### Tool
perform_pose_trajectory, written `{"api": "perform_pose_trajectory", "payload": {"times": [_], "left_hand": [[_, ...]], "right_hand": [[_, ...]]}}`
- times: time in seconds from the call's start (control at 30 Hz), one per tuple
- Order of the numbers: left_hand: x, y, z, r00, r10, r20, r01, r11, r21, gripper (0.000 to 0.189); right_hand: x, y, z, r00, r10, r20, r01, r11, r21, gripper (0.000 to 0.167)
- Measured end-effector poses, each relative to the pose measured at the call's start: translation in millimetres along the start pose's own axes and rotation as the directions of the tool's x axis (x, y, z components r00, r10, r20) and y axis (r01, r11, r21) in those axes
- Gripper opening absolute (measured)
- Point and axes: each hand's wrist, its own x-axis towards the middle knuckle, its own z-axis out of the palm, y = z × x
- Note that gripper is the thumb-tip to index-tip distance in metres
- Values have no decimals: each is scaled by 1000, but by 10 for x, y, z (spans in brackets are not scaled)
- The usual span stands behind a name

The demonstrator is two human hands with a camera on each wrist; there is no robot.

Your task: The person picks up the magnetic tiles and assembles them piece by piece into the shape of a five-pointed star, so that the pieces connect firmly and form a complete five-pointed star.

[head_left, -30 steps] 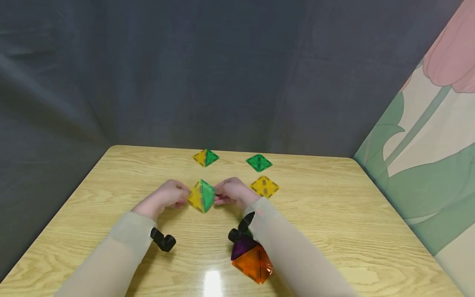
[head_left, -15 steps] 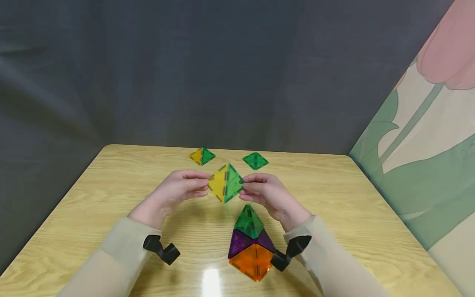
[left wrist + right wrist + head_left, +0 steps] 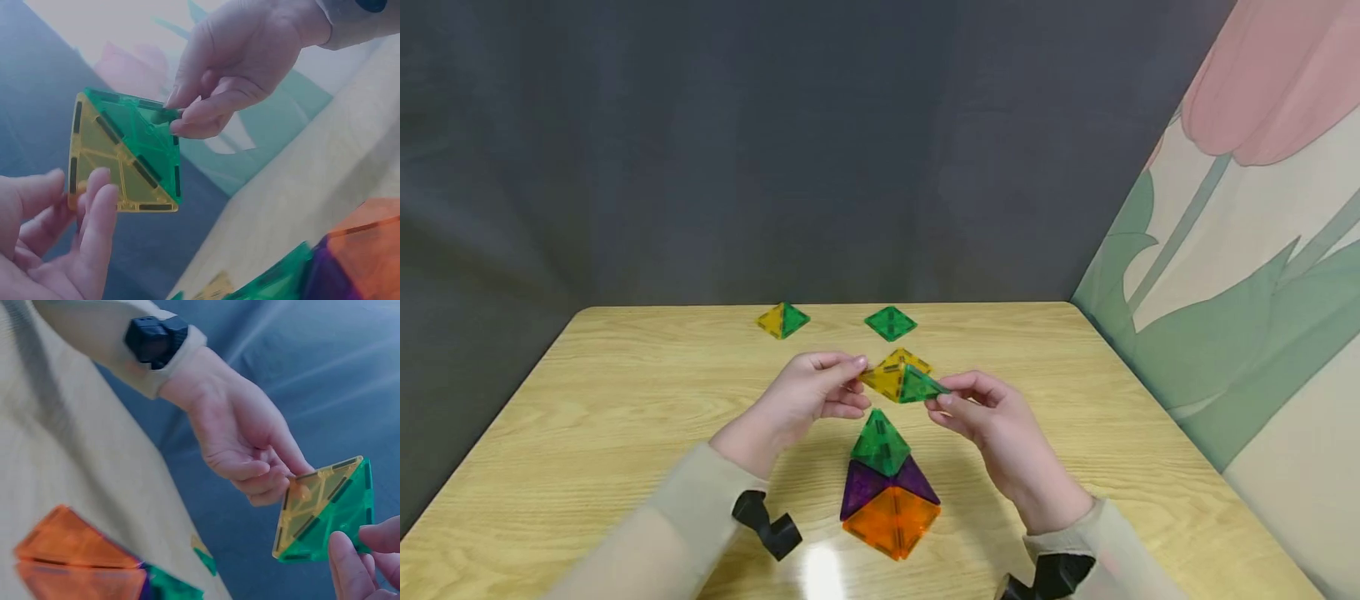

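Both hands hold a pair of translucent magnetic triangle tiles up above the table, joined along one edge into a diamond. My left hand pinches the outer corner of the yellow tile between thumb and fingers. At the opposite corner, my right hand pinches the green tile. The two tiles look slightly folded at their seam in the head view. Just below the hands stands a tile structure with an orange part in front, purple tiles in the middle and a green peak.
Toward the back of the wooden table lie a yellow-and-green diamond and a green diamond. A yellow diamond lies partly behind the held tiles. A dark curtain hangs behind, and a flower-patterned cloth borders the right.
The hands have raised the joined tiles, carried them right and tipped them flatter. The right arm has swung rightward, uncovering the tile structure. The head view has shifted slightly.
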Motion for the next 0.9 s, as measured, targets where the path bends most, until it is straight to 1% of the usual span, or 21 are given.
{"api": "perform_pose_trajectory", "payload": {"times": [0.1,0.23,0.33,0.4,0.53,0.63,0.77,0.9], "left_hand": [[28,-67,54,998,-56,-1,56,998,25,23],[59,-158,92,993,-114,7,114,993,44,17],[81,-224,108,990,-143,11,142,989,37,16],[89,-262,118,987,-158,17,157,987,32,15],[111,-315,144,985,-170,40,169,985,25,15],[123,-327,152,984,-172,52,170,985,41,17],[142,-325,160,983,-171,65,165,983,86,18],[190,-334,167,982,-166,88,153,979,138,20]], "right_hand": [[-84,67,-35,1000,3,-10,-3,1000,-24,9],[-189,132,-74,1000,18,-16,-19,995,-96,13],[-244,160,-97,999,27,-20,-29,990,-138,17],[-269,177,-110,999,28,-16,-31,989,-145,19],[-317,208,-155,1000,20,7,-19,990,-142,19],[-352,230,-200,999,19,32,-15,994,-113,19],[-386,273,-265,998,59,21,-58,995,-77,18],[-408,358,-317,994,109,7,-109,991,-80,12]]}}
